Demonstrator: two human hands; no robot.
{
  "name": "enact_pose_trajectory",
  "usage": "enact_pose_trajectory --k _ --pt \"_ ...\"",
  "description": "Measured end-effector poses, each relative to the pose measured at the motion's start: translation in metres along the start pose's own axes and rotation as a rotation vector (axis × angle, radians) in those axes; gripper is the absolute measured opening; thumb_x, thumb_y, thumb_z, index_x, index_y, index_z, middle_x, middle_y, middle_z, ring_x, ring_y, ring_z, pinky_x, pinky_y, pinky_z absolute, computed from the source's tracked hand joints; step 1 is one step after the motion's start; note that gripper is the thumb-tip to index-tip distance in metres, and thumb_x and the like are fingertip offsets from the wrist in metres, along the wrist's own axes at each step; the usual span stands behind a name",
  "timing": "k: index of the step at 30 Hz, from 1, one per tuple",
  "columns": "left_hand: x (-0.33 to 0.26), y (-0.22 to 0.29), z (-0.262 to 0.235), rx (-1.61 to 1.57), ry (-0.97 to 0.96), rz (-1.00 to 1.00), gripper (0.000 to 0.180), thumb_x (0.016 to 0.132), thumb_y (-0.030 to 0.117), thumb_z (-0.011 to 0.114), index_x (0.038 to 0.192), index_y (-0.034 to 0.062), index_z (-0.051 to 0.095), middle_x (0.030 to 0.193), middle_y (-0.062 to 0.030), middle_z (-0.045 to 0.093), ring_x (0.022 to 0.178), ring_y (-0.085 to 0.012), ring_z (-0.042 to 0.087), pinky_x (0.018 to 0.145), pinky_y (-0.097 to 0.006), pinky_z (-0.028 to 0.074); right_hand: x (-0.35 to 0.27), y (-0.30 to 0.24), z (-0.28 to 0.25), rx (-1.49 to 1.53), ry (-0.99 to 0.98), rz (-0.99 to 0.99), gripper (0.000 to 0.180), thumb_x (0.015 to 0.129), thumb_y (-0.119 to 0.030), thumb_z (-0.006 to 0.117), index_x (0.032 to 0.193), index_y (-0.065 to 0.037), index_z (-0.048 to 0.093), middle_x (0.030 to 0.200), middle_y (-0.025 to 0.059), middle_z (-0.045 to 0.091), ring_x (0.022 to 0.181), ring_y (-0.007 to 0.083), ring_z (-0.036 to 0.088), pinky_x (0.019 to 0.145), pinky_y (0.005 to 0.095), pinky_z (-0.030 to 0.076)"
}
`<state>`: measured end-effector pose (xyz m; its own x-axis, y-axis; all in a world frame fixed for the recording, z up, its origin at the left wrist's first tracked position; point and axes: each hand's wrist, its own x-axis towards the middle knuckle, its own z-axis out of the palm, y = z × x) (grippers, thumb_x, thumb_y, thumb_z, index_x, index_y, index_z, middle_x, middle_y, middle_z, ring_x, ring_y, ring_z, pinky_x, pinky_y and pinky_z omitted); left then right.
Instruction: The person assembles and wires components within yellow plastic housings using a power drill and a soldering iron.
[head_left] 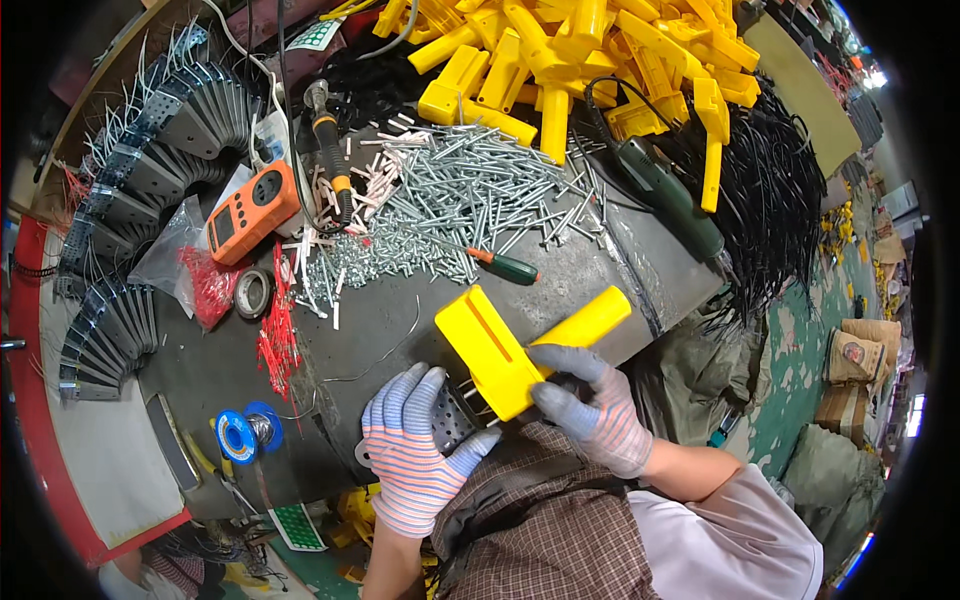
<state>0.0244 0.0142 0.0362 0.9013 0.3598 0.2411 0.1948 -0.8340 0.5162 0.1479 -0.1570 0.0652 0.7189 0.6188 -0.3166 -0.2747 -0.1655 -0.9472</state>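
Observation:
My left hand (412, 440), in a striped work glove, is closed round a grey perforated metal plate (452, 422) near the table's front edge. In my right hand (590, 405), gloved alike, is a yellow plastic housing (490, 350) with a round handle (588, 318) pointing up to the right. Thumb and fingers pinch the housing at its lower right. The housing's lower end sits against the metal plate, with thin pale pins or wires showing between them. How far the two are joined I cannot tell. Just beyond lies a screwdriver (505, 265) with a green handle.
Long screws (490, 180) cover the table's middle; yellow housings (560, 40) pile up behind. Left are a soldering iron (330, 150), an orange meter (253, 212), a solder spool (250, 432) and stacked metal plates (110, 330). Right are a dark green power screwdriver (670, 195) and black cables (770, 190).

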Motion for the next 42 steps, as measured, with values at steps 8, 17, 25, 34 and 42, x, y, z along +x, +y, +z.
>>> enact_pose_trajectory --k 8,17,25,34,42 --pt "0.004 0.003 0.001 0.021 0.032 -0.007 0.071 0.066 0.048 0.08 0.119 0.0077 0.053 0.114 -0.0145 0.058 0.102 -0.0343 0.056 0.089 -0.045 0.044 0.018 0.004 0.007 0.128 -0.043 0.141 0.038 0.09 -0.015 0.064 0.125 -0.004 0.057 0.102 0.006 0.062 0.087 0.0092 0.056 0.079 0.0233 0.048" --pt "0.001 0.002 0.005 -0.004 0.046 -0.033 0.067 0.068 0.05 0.076 0.117 0.0093 0.056 0.116 -0.0112 0.057 0.107 -0.0307 0.053 0.093 -0.045 0.038 0.017 0.006 0.008 -0.014 -0.023 0.029 0.039 0.089 -0.017 0.064 0.125 -0.004 0.057 0.102 0.0054 0.062 0.087 0.0089 0.056 0.078 0.0246 0.049" --pt "0.001 0.0 0.004 0.01 0.029 -0.03 0.067 0.068 0.051 0.075 0.116 0.0085 0.057 0.116 -0.0109 0.057 0.107 -0.03 0.054 0.093 -0.045 0.039 0.009 0.024 0.017 -0.105 0.047 -0.035 0.04 0.089 -0.016 0.065 0.125 -0.003 0.056 0.099 0.0052 0.061 0.085 0.0095 0.055 0.077 0.0249 0.048" --pt "0.004 0.0 0.019 0.057 0.109 0.042 0.067 0.071 0.054 0.072 0.117 0.0084 0.054 0.116 -0.0113 0.057 0.106 -0.031 0.054 0.091 -0.045 0.04 -0.004 0.041 0.035 -0.345 0.008 -0.448 0.077 0.084 -0.012 0.066 0.146 0.002 0.022 0.13 0.0302 0.044 0.122 0.044 0.046 0.102 0.043 0.037" --pt "-0.008 -0.002 0.018 0.134 0.135 0.071 0.073 0.067 0.042 0.08 0.125 0.0081 0.049 0.118 -0.0159 0.055 0.107 -0.0355 0.052 0.092 -0.048 0.042 0.041 -0.022 -0.089 -0.822 0.289 -0.4 0.025 0.083 -0.019 0.066 0.101 -0.002 0.067 0.083 0.0163 0.066 0.079 0.0315 0.066 0.073 0.0378 0.052"
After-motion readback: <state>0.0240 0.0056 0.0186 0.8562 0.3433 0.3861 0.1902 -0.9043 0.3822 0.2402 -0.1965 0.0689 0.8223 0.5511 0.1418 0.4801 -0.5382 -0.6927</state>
